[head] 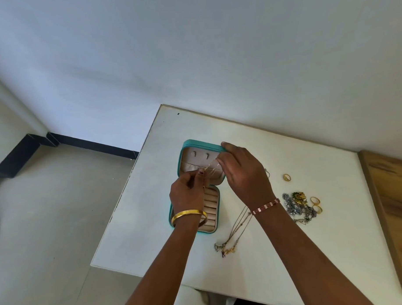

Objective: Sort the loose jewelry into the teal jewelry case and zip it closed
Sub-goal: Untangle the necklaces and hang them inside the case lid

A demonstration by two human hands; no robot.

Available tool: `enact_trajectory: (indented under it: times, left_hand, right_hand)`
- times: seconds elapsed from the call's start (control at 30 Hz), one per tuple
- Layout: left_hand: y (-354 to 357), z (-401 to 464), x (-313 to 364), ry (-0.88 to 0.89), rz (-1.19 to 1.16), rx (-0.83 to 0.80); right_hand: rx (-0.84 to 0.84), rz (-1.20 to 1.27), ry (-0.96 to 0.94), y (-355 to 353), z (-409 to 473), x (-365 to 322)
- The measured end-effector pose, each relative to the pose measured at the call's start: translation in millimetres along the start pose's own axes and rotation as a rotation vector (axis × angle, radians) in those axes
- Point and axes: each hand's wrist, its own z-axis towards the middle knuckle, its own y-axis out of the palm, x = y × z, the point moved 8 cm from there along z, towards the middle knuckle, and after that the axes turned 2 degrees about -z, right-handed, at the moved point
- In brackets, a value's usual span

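Nearest on the desk, loose necklaces trail beside the open teal jewelry case, with a tangled heap and gold rings to the right. Over the case lid, the left hand pinches a fine gold chain, and the right hand grasps its other end near the hooks. The chain looks light, limp and snag-prone; it is best held near its ends and kept taut.
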Motion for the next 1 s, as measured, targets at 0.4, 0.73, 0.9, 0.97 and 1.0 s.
enact_trajectory:
  times: [0.4, 0.73, 0.9, 0.97, 1.0]
  left_hand:
    - [4, -2, 1, -0.072, -0.051, 0.035]
    - [8, 0, 5, -0.110, -0.092, 0.113]
    - [5, -1, 3, -0.075, -0.091, 0.146]
    - [3, -1, 2, -0.076, -0.090, 0.146]
    - [3, 0, 1, -0.080, -0.089, 0.146]
  right_hand:
    - [-0.011, -0.063, -0.148, 0, 5, -9]
    - [-0.016, -0.032, -0.133, 1, 5, -5]
    - [-0.064, 0.000, -0.100, 6, 5, -1]
    - [-0.072, 0.039, -0.039, 7, 7, 4]
    - [-0.071, 0.060, -0.009, 7, 8, 6]
